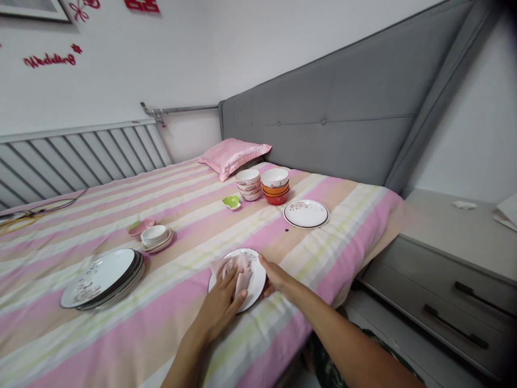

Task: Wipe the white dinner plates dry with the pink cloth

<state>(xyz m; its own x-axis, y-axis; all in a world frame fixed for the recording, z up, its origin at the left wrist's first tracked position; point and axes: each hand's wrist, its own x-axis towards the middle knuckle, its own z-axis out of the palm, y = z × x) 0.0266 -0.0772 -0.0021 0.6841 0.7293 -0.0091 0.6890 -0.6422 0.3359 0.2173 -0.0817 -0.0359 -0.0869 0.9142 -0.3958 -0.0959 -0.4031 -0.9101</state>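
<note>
A white plate (257, 281) with a dark rim and a floral print is just above or on the striped bedsheet, near the bed's front edge. My right hand (278, 280) grips its right rim, thumb on top and fingers partly hidden below. Pressed on the plate's face is a pale pink cloth (242, 265), crumpled under my left hand (224, 299). The left fingers lie over the cloth, with the thumb stretched toward the rim.
Left lies a plate stack (103, 277), with small white dishes (154, 235) behind it. Farther back stand white bowls (247, 178), a second bowl stack (275, 186), a green leaf-shaped dish (231, 202) and more plates (306, 214). A pink pillow (234, 155) rests by the headboard; a nightstand (440, 291) stands right.
</note>
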